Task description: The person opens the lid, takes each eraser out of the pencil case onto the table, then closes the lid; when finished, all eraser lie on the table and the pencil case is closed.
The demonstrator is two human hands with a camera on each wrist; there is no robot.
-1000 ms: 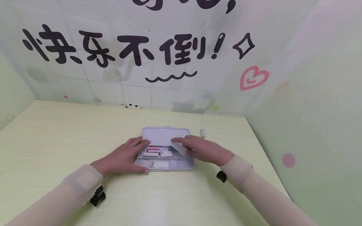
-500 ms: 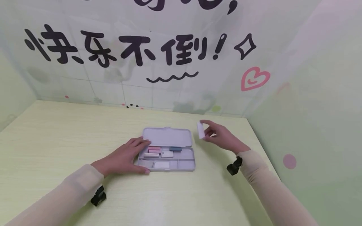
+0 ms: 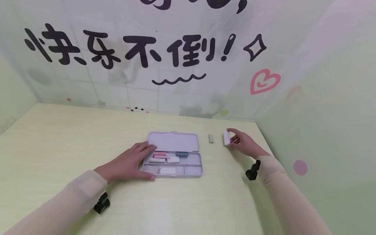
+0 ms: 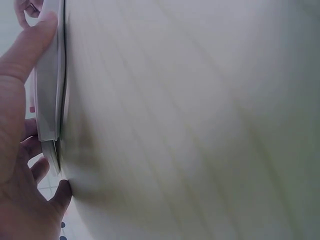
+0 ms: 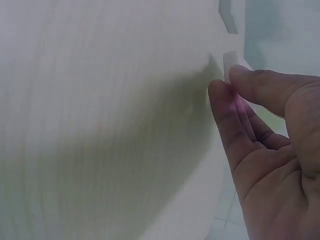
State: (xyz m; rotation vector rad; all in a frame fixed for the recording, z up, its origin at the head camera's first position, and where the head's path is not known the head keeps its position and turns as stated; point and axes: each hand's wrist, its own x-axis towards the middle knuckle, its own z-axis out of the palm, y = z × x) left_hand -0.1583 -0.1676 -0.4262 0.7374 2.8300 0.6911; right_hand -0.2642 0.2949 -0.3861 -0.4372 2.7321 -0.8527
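An open white pencil case [image 3: 194, 160] lies on the table with its lid laid back. My left hand [image 3: 126, 166] holds its left end, thumb along the front edge and fingers by the lid; the left wrist view shows the thumb on the case's side [image 4: 48, 95]. Inside are pink erasers [image 3: 160, 153], white erasers [image 3: 173, 159] and a dark blue block [image 3: 182, 154]. Near the table's right edge, my right hand [image 3: 245, 143] pinches an upright white eraser [image 3: 226, 137] between thumb and fingers. Whether its lower end touches the table, I cannot tell.
A small grey-white eraser [image 3: 211, 138] lies between the case and my right hand. The pale table [image 3: 88, 130] meets a lettered wall [image 3: 132, 91] at the back and a green wall [image 3: 317, 147] on the right.
My right hand has carried the white eraser from above the case, past the grey-white one, to the right. My left hand stays at the case. The blue block now shows uncovered.
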